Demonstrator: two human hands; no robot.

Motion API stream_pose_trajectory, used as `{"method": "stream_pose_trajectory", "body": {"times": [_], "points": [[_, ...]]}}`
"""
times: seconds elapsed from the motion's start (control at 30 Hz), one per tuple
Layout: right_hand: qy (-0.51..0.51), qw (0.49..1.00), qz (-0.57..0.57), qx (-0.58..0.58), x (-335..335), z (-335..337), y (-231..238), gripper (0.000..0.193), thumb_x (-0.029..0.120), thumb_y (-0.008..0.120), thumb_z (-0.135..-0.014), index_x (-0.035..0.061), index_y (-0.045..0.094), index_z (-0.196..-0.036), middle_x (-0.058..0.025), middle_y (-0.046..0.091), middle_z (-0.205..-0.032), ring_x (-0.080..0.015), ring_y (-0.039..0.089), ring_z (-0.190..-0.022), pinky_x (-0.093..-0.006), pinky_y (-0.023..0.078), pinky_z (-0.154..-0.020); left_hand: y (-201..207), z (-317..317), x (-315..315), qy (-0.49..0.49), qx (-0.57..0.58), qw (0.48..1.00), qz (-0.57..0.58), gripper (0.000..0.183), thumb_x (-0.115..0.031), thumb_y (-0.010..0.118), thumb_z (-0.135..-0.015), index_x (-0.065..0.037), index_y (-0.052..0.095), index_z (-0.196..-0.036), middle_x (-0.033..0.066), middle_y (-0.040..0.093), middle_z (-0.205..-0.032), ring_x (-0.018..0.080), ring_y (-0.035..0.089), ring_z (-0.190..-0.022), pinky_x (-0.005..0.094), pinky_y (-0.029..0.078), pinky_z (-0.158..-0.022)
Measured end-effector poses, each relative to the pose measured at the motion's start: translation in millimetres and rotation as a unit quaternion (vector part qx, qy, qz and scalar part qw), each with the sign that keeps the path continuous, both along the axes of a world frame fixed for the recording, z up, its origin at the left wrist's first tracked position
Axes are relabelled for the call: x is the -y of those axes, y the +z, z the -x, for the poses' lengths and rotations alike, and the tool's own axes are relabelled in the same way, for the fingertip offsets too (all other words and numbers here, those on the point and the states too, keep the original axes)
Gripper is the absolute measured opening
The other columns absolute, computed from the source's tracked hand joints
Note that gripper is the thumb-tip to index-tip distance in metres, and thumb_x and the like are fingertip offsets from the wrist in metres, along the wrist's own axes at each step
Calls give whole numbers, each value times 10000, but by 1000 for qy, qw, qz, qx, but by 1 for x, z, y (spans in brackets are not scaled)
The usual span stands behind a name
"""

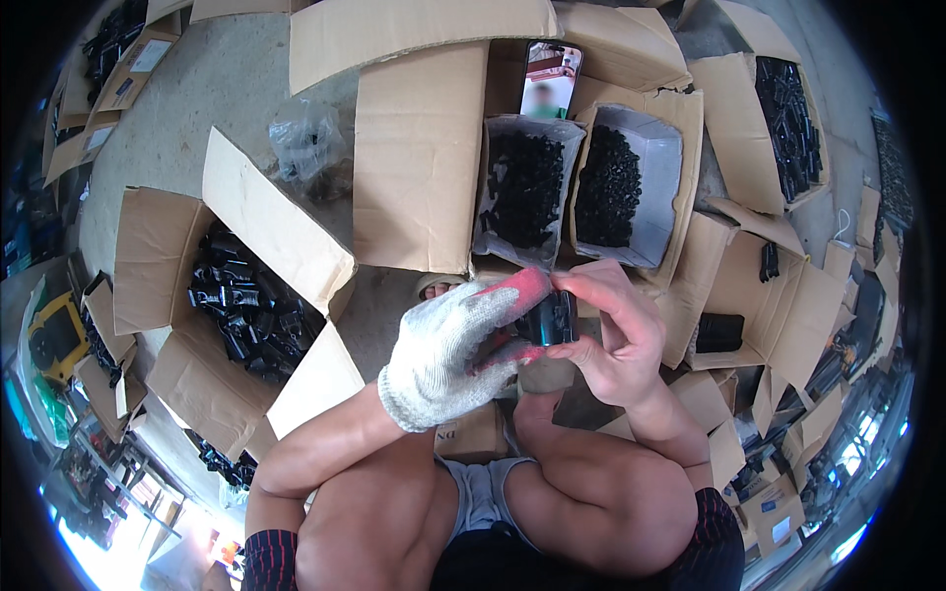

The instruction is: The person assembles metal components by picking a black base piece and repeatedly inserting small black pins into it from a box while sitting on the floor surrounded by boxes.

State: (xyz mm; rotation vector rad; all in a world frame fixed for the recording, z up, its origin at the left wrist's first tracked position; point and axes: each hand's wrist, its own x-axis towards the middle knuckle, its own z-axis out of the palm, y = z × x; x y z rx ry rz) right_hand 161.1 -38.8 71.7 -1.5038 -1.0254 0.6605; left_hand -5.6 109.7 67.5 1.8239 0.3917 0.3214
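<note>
A short, glossy black cylindrical part (559, 317) is held between my two hands, above my knees. My left hand (434, 340), in a white knit glove with red-coated fingertips, wraps its left side. My bare right hand (626, 340) pinches its right end between thumb and fingers. The part's exact kind cannot be made out. Just beyond stand two grey trays: the left tray (498, 248) holds small black pieces, and the right tray (658, 163) holds small black ring-like pieces.
An open carton (156, 258) of glossy black parts stands at left. Behind the trays leans a lit phone (550, 81). To the right, another carton (780, 313) has a few black parts inside. A clear plastic bag (307, 138) lies on the floor. More cartons surround me.
</note>
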Motion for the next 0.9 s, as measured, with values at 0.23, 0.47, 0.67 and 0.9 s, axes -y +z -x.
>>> {"method": "stream_pose_trajectory", "body": {"times": [0.23,0.47,0.67,0.9], "points": [[33,999,-1,24,-5,-6,5,546,123,871,-722,-44,697,-1212,-148,741,-1155,-308,675,-976,-383,537,-860,3,0,-3,-32,14,998,-57,539,-114,843,-711,-118,723,-1236,135,706,-1164,333,719,-885,392,587,-735],[37,999,18,34,-3,-5,3,571,172,876,-725,-41,695,-1224,-146,735,-1144,-303,660,-968,-383,535,-846,6,2,-2,-43,-31,998,-34,524,-117,850,-739,-122,726,-1247,148,707,-1165,338,723,-922,381,597,-761],[40,996,49,-58,-2,2,-11,571,186,879,-768,-25,686,-1263,-132,706,-1092,-270,621,-960,-362,520,-845,-7,8,4,-7,5,983,181,510,-76,852,-809,-58,681,-1289,156,705,-1224,256,733,-1010,353,593,-803],[40,993,75,-85,-7,8,-18,572,218,887,-783,-23,688,-1262,-121,689,-1021,-237,605,-897,-335,507,-812,-22,17,7,-2,12,974,226,548,-14,838,-818,-12,640,-1329,162,682,-1276,238,686,-1121,346,557,-928]]}}
